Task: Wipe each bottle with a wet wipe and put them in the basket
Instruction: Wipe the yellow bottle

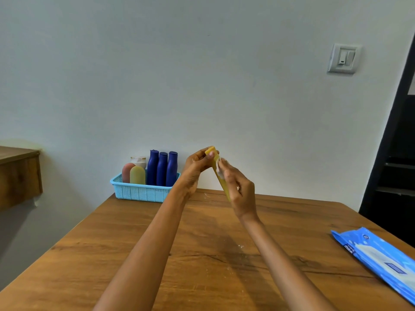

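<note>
Brown wood fills the far left, where I see a cabinet (19, 176) fixed to the wall, apart from the table (134, 254). At the table's far left corner sits the basket (140, 193), pale blue and perforated. From my view its load runs left to right: a pink tube (127, 172) and a green tube (137, 175) at the front, a white jar (139, 160) behind them, then three dark blue bottles (162, 168) standing upright side by side, touching one another.

Both of my hands are raised above the far edge of the table, right of the basket. My left hand (196, 164) pinches the upper end of the yellow tube (213, 153), thumb on its front face and fingers curled behind. The tube slants down to the right, its lower part passing behind my right hand (239, 187). That hand presses a crumpled white wipe (219, 167) against the tube's side, fingers curled round both. The two hands are close together, joined only by the tube, which touches neither the table nor the basket.

A few pale specks lie on the table's middle. At the near right edge lies the blue wipes pack (379, 259), flat and running off the frame. On the wall at upper right I see a light switch (343, 58).
</note>
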### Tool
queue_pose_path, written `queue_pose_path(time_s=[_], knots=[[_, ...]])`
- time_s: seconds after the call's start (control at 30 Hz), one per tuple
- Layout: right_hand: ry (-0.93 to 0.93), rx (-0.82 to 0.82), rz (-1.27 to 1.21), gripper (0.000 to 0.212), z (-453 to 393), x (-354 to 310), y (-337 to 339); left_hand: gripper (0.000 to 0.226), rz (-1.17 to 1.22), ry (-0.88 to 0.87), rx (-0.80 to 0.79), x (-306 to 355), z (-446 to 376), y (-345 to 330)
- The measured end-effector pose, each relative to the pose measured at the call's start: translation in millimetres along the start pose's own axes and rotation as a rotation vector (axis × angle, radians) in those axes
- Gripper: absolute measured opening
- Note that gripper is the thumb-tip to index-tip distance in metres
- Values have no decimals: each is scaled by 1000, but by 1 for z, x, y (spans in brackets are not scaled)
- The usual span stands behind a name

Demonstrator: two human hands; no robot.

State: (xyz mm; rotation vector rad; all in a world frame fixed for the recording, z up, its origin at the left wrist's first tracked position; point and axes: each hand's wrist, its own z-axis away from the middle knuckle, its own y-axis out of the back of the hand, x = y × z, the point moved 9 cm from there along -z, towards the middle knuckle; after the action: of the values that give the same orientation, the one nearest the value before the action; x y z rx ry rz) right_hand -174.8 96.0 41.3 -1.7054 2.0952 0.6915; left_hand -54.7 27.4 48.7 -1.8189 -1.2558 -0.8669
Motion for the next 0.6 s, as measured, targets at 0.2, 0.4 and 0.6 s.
queue_pose_path(time_s=[0.2, 0.4, 0.6], knots=[[-126, -67, 38, 24, 18, 35, 7, 28, -11, 10, 85, -6, 0, 24], [-84, -132, 44, 34, 8, 23, -6, 30, -63, 12, 84, -5, -2, 16], [13, -243, 159, 37, 20, 27, -17, 38, -80, 18, 206, -2, 0, 29]])
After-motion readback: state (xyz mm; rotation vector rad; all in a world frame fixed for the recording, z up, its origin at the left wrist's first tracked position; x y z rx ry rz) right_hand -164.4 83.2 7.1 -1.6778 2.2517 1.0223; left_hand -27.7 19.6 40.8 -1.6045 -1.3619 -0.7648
